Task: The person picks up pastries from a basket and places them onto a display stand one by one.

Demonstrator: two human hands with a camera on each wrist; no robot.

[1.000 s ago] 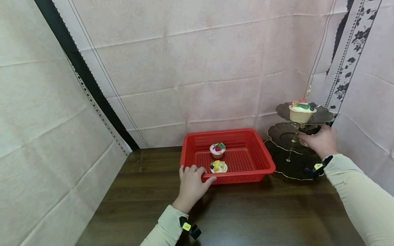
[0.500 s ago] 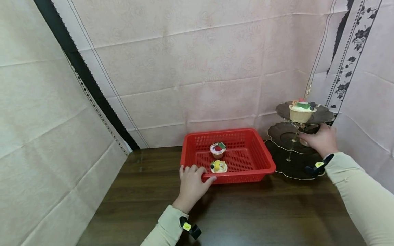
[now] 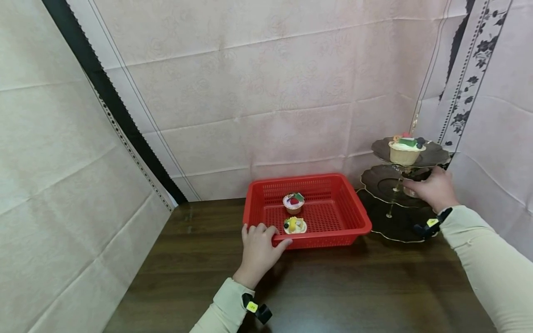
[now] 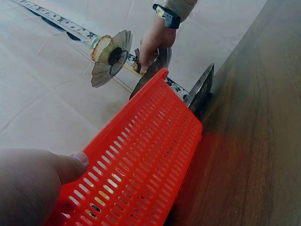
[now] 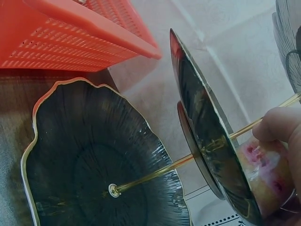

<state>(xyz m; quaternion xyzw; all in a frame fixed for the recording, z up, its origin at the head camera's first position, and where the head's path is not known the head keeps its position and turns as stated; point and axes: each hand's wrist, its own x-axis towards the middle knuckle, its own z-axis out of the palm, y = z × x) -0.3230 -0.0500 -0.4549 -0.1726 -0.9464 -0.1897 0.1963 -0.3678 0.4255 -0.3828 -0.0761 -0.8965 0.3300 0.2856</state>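
Observation:
My left hand [image 3: 259, 253] grips the near rim of a red plastic basket [image 3: 322, 239], thumb outside and fingers over the edge. Inside the basket are two cupcakes: one with a red and green topping [image 3: 294, 203], one with a yellow topping [image 3: 295, 225]. My right hand [image 3: 435, 190] reaches between the upper tiers of a dark three-tier stand [image 3: 374, 182]. It holds a cupcake with pink patches [image 5: 263, 165] at the middle plate, largely hidden by the fingers. Another cupcake [image 3: 404, 153], with green, red and dark toppings, sits on the top plate.
The stand's gold rod [image 5: 155, 175] runs up through its plates. Its wide bottom plate [image 5: 103, 141] rests on the brown wooden table [image 3: 333, 286], close to the basket's right side. Pale cloth [image 3: 266, 92] hangs behind and at both sides.
The head view has shifted very slightly. Both hands keep their places, the left on the basket rim and the right at the stand's middle plate.

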